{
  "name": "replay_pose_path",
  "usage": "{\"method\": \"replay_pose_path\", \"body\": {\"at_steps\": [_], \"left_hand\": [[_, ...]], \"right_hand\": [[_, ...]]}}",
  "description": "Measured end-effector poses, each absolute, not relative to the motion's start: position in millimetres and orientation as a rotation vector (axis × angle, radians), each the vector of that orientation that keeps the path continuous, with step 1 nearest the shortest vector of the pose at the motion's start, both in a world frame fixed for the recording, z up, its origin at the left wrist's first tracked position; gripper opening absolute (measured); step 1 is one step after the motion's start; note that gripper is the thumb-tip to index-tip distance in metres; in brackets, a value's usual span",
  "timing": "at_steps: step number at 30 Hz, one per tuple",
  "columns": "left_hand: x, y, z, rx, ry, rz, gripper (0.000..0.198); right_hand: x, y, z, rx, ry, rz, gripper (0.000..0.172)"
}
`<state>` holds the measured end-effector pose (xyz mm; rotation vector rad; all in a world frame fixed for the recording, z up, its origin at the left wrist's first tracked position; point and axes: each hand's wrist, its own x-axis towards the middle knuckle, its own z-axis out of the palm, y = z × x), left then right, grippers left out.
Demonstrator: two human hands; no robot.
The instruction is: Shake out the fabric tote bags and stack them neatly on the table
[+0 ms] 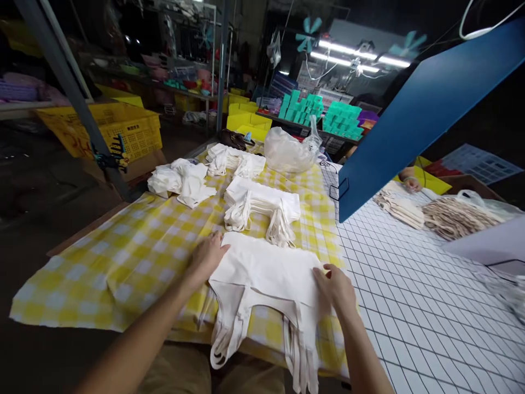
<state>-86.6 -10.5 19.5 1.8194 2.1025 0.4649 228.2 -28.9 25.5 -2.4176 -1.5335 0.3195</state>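
Note:
White strappy garments [270, 268] lie in a layered stack at the front of the table, their straps hanging toward me over the near edge. My left hand [208, 256] is at the stack's upper left corner, fingers closed on its edge. At the right edge my right hand [337, 285] has its thumb and fingers pressed on the white cloth. Just behind is a second stack of white garments [262, 202], with bunched straps. Farther back sit a loose white pile [182, 180] and another folded white stack [235, 160].
A yellow checkered cloth [151, 262] covers the table, beside a white grid-patterned surface [394, 290]. A blue panel [422, 109] slants up at the right. Beige garments [459, 218] and another person's hand [412, 184] are beyond it. A clear plastic bag [289, 150] lies at the back.

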Motion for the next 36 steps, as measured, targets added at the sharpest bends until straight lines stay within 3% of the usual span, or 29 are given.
{"method": "replay_pose_path", "body": {"at_steps": [5,17,26,36], "left_hand": [[-75.5,-15.5,5.3,1.913,2.190,0.491,0.025],[-75.5,-5.7,2.3,1.744,2.136,0.723,0.013],[-70.6,-12.9,6.1,2.003,2.233,0.620,0.012],[-70.8,-25.2,-6.0,2.285,2.304,0.606,0.019]], "right_hand": [[215.2,-33.9,3.3,-2.283,-1.577,0.005,0.031],[222.9,-41.7,-16.2,-1.942,-1.749,-0.437,0.039],[222.7,-35.3,-2.5,-2.088,-1.632,0.145,0.029],[226.8,-41.6,8.6,-1.935,-1.455,0.338,0.030]]}}
